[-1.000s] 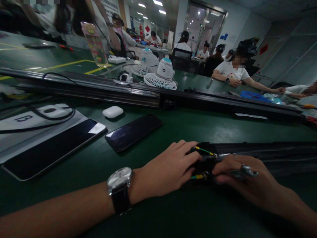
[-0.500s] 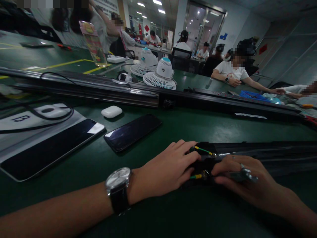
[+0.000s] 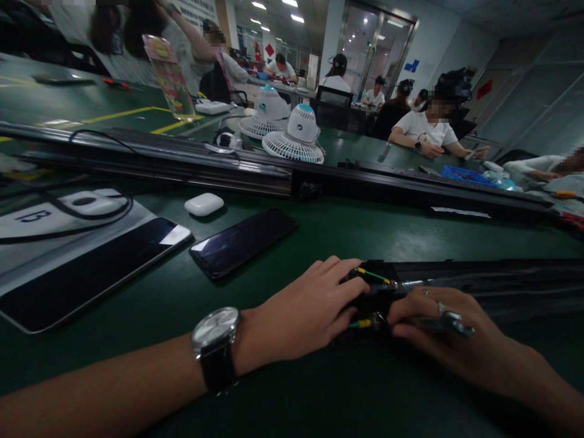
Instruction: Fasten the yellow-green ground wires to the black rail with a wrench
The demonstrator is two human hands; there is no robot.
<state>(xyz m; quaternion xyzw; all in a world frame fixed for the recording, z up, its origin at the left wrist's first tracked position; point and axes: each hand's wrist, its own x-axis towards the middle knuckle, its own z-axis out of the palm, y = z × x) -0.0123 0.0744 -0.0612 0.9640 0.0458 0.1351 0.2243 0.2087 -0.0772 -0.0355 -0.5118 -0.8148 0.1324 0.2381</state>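
Across the lower right of the frame, a long black piece (image 3: pixel 502 286) lies on the green worktop (image 3: pixel 342 389), with an upper green-and-yellow wire (image 3: pixel 375 276) and a lower green-and-yellow wire (image 3: pixel 360 324) at its near left end. The left hand (image 3: pixel 305 310) has its bent fingers over that end; whether they grip it or only press on it, I cannot tell. Right of it, the right hand (image 3: pixel 451 328) is closed around a shiny metal tool (image 3: pixel 449 324), fingertips beside the lower wire's end; the tool's tip is hidden. A silver-faced watch (image 3: pixel 215 331) circles the left wrist. At centre left lie a black phone (image 3: pixel 244 243), a white rounded case (image 3: pixel 204 205) and a larger dark-screened device (image 3: pixel 95 274). Beyond them, long dark rails (image 3: pixel 438 188) cross the frame, with two white fans (image 3: pixel 296 134) behind. At upper left stands a clear bottle (image 3: pixel 171 79); at upper right sits a person in a white shirt (image 3: pixel 426 131), near a blue tray (image 3: pixel 465 175).
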